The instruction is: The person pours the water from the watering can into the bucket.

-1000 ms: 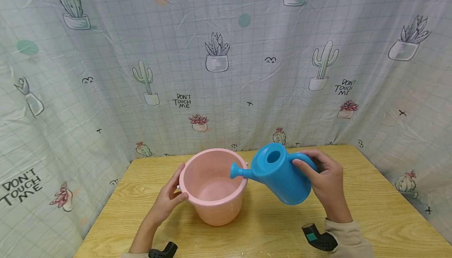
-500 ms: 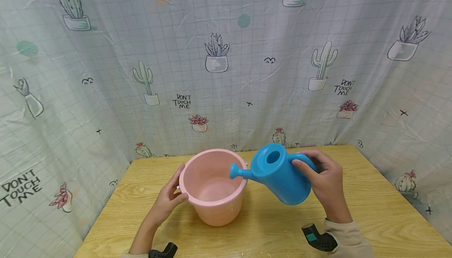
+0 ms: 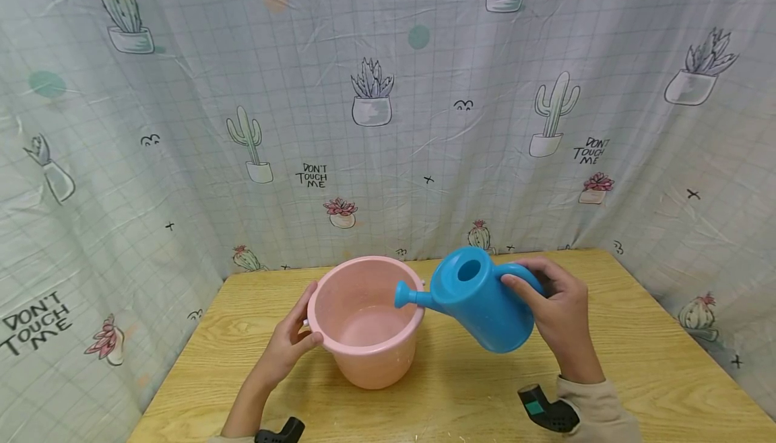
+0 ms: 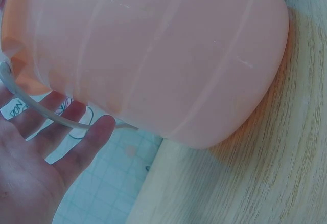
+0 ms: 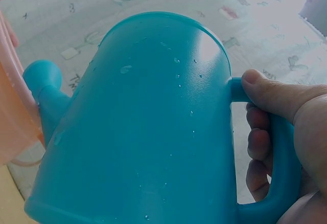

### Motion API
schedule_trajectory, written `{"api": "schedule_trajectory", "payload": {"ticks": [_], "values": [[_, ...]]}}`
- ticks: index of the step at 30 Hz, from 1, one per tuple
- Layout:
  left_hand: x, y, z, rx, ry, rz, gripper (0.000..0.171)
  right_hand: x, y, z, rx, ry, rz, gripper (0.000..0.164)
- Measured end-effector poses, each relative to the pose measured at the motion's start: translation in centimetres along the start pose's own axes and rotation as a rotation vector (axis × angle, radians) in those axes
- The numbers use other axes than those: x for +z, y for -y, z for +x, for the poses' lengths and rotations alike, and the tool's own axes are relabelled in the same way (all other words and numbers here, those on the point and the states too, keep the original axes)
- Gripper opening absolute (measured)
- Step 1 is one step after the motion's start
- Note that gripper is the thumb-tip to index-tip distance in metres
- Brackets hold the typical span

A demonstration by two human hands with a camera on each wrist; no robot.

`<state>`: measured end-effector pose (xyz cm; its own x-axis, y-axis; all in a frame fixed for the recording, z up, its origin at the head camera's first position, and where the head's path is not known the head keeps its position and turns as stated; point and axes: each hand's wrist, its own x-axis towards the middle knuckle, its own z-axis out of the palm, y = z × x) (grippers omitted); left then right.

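As the head camera sees it, the blue watering can: right of centre in the lower half of the frame, tilted, its rose at the left showing over the opening of the pink bucket; whether its neck touches the rim is hard to tell from here.
Bucket, head view: upright on the wooden table, at lower centre.
Right hand, head view: lower right, clamped on the can's blue handle.
Left hand, head view: lower left of centre, at the bucket's left side, thumb and fingers apart.
Backdrop, head view: curtain printed with potted cacti, across the upper frame.
Left wrist view: bucket wall over the top and middle; left hand at lower left, fingers spread and fairly straight, the grey bail running across them.
Right wrist view: can body filling the centre, dotted with droplets; right hand's fingers curled through the handle at right; part of the bucket at the left edge.
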<state>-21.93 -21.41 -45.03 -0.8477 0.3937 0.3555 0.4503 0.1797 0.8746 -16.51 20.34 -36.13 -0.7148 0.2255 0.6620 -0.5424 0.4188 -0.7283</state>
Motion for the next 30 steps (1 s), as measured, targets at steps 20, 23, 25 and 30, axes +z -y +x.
{"api": "schedule_trajectory", "payload": {"ticks": [20,23,25,30], "values": [[0.08,-0.14,-0.02,-0.021,-0.007,-0.013,0.080,-0.03,0.00,0.05,-0.004,0.001,-0.003,0.021],[0.10,-0.13,-0.02,-0.020,-0.006,-0.014,0.079,0.00,0.00,0.02,0.011,-0.006,-0.007,0.021],[0.12,-0.11,-0.02,-0.020,-0.007,-0.012,0.079,0.03,0.00,-0.01,0.023,-0.011,-0.009,0.021],[0.13,-0.02,0.00,-0.022,-0.011,-0.009,0.079,0.03,-0.01,-0.05,0.029,-0.015,-0.013,0.022]]}}
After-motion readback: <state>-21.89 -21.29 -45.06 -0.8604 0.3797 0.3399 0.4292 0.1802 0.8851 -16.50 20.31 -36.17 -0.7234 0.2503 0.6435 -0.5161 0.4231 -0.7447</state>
